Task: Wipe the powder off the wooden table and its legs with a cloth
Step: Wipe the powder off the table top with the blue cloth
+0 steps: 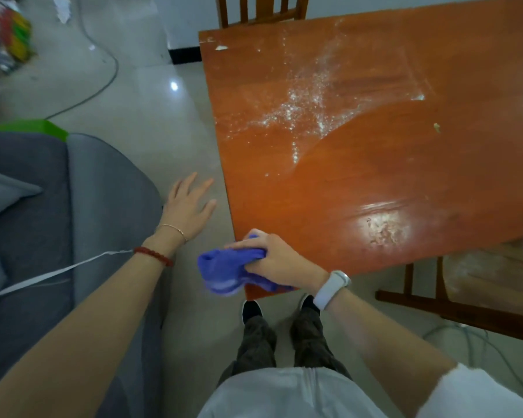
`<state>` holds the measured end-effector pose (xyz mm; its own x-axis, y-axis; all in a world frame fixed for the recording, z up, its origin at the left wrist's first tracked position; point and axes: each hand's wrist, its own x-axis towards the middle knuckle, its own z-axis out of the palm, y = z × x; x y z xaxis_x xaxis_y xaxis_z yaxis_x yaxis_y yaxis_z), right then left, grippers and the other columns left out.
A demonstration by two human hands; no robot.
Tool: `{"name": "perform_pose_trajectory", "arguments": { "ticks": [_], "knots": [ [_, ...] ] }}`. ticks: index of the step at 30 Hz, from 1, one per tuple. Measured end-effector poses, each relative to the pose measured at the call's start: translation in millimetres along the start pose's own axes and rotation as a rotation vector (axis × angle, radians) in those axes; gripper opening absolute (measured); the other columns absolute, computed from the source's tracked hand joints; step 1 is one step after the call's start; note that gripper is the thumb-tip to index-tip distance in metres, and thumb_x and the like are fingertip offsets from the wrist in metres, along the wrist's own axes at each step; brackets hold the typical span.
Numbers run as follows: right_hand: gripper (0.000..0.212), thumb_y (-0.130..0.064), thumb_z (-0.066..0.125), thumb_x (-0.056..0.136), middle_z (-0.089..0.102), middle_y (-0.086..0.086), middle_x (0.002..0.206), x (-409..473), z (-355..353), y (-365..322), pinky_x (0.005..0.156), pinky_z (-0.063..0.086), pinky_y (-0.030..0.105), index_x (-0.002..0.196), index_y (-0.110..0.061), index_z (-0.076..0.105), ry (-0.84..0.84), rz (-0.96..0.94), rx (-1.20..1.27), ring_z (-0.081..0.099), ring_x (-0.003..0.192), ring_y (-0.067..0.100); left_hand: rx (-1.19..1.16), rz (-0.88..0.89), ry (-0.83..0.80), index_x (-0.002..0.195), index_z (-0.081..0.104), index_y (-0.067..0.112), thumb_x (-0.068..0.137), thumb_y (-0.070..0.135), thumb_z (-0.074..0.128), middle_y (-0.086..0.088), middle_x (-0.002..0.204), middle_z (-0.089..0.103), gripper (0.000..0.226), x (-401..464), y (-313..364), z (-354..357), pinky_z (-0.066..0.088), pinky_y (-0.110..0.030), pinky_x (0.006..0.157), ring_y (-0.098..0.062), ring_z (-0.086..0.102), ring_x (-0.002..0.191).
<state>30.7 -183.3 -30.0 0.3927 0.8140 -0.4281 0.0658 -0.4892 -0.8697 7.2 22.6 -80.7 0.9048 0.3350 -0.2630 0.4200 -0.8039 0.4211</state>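
An orange-brown wooden table (375,182) fills the right half of the head view. White powder (305,101) lies scattered over its far middle part, while the near part looks wiped and glossy. My right hand (272,260) grips a bunched blue cloth (224,273) at the table's near left corner; part of the cloth hangs past the edge. My left hand (187,206) hovers over the floor left of the table with fingers spread, holding nothing. The table's legs are hidden under the top.
A grey sofa (73,221) stands close on the left. One wooden chair (260,10) sits at the table's far side, another chair (465,297) at the near right. Cables (103,82) lie on the tiled floor. My feet stand below the table corner.
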Motion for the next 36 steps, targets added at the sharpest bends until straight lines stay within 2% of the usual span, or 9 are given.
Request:
{"name": "perform_pose_trajectory", "arguments": {
  "ticks": [5,7,10,13,18,23,28,31,36],
  "knots": [
    [0.043,-0.006,0.055,0.080,0.041,0.008,0.097,7.6,-53.7,8.6,0.065,0.042,0.010,0.122,-0.015,0.055,0.840,0.059,0.066,0.050,0.075,0.019,-0.068,-0.106,0.004,0.138,0.038,0.021,0.090,0.039,0.043,-0.015,0.147,0.030,0.051,-18.0,-32.5,-5.5,0.024,-0.047,0.111,-0.035,0.025,0.135],
    [0.046,-0.009,0.057,0.084,0.040,0.009,0.105,23.3,-48.3,5.4,0.078,0.044,0.019,0.129,-0.013,0.049,0.992,0.176,-0.125,0.051,0.084,0.022,-0.161,-0.140,0.036,0.136,0.041,0.017,0.085,0.042,0.041,-0.017,0.142,0.036,0.056,-25.9,-35.1,-3.9,0.027,-0.046,0.110,-0.035,0.031,0.132],
    [0.053,-0.012,0.057,0.081,0.042,0.011,0.115,35.6,-3.2,-2.0,0.094,0.040,0.036,0.133,-0.018,0.046,0.523,0.105,-0.469,0.047,0.106,0.027,-0.321,-0.185,0.112,0.134,0.042,0.009,0.091,0.029,0.048,-0.019,0.137,0.040,0.047,-36.7,-33.8,-2.4,0.026,-0.035,0.110,-0.031,0.035,0.130],
    [0.043,-0.009,0.057,0.076,0.046,-0.002,0.097,18.8,30.2,-18.5,0.076,0.045,0.017,0.119,-0.015,0.060,-0.096,0.027,-0.052,0.054,0.079,-0.001,-0.450,-0.255,0.179,0.130,0.046,0.004,0.092,0.014,0.050,-0.020,0.133,0.045,0.039,-48.7,-34.7,-5.0,0.026,-0.028,0.106,-0.029,0.042,0.125],
    [0.025,-0.010,0.050,0.065,0.058,-0.002,0.080,10.5,8.0,-7.0,0.067,0.042,0.015,0.088,-0.014,0.058,0.208,0.037,0.283,0.052,0.071,0.000,-0.816,-0.246,0.061,0.120,0.056,0.007,0.093,0.015,0.047,-0.007,0.121,0.058,0.029,-74.8,-2.3,-19.0,0.041,-0.020,0.096,-0.001,0.057,0.102],
    [0.028,0.006,0.052,0.082,0.055,-0.001,0.087,6.3,-24.2,-9.2,0.067,0.045,0.015,0.099,-0.017,0.049,0.296,0.026,0.377,0.055,0.073,-0.001,-1.210,-0.272,-0.157,0.118,0.045,0.024,0.088,0.021,0.058,0.005,0.110,0.059,0.033,-79.3,49.1,-24.0,0.050,-0.036,0.086,-0.012,0.059,0.096],
    [0.058,-0.008,0.049,0.092,0.031,-0.007,0.132,-7.8,-39.9,-1.2,0.103,0.033,0.013,0.131,-0.044,0.023,0.424,-0.101,0.079,0.032,0.118,-0.014,-1.048,-0.293,0.066,0.105,0.047,0.012,0.081,0.007,0.065,-0.003,0.094,0.059,0.030,-56.6,83.2,-18.0,0.050,-0.010,0.066,-0.001,0.061,0.074],
    [0.062,-0.026,0.054,0.091,0.001,-0.016,0.146,-21.9,-57.5,3.9,0.111,0.027,0.026,0.132,-0.050,0.015,0.332,-0.160,-0.076,0.016,0.136,0.003,-1.010,-0.363,0.175,0.099,0.044,0.011,0.081,0.008,0.065,-0.005,0.090,0.055,0.028,-35.9,119.8,-10.2,0.046,-0.008,0.058,-0.013,0.056,0.074],
    [0.078,-0.027,0.067,0.082,0.000,-0.009,0.146,-40.9,-137.1,34.9,0.107,0.024,0.019,0.132,-0.048,0.012,0.384,-0.112,-0.181,0.015,0.139,0.017,-1.310,-0.498,-0.125,0.097,0.042,0.018,0.087,0.015,0.058,-0.002,0.088,0.056,0.019,12.8,207.6,-9.5,0.053,-0.022,0.047,-0.014,0.057,0.069]
  ]
}}
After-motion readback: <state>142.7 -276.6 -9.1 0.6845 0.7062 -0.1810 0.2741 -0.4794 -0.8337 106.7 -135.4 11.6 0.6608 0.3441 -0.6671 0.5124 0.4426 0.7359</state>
